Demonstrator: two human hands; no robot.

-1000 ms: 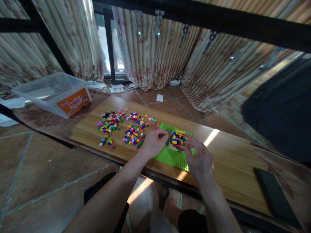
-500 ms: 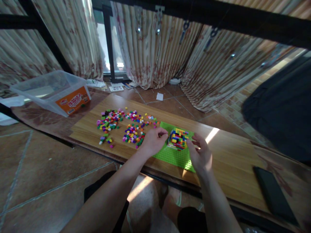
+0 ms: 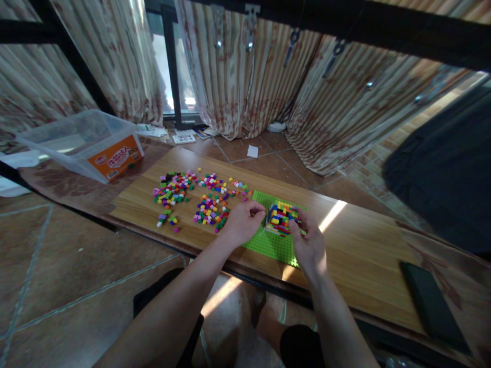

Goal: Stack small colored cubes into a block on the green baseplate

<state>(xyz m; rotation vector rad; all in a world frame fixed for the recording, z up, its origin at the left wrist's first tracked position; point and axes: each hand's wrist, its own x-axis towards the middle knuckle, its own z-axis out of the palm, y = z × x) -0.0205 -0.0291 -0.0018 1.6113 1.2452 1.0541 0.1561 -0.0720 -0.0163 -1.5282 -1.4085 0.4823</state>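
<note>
A small multicoloured brick block (image 3: 281, 217) stands on a bright green baseplate (image 3: 268, 243) on a wooden board (image 3: 360, 255). My left hand (image 3: 242, 223) rests at the block's left side with fingers curled, thumb and fingertips pinched together near the block's edge. My right hand (image 3: 309, 243) touches the block's right side with its fingers bent against the bricks. What the left fingers pinch is too small to make out.
Loose coloured bricks (image 3: 199, 198) lie in piles on the board left of the baseplate. A clear plastic tub with an orange label (image 3: 88, 145) stands at the far left. A dark phone (image 3: 429, 306) lies at the board's right end. Curtains hang behind.
My right hand drew back from the block's right side, then returned against it. My left hand stayed beside the block's left edge.
</note>
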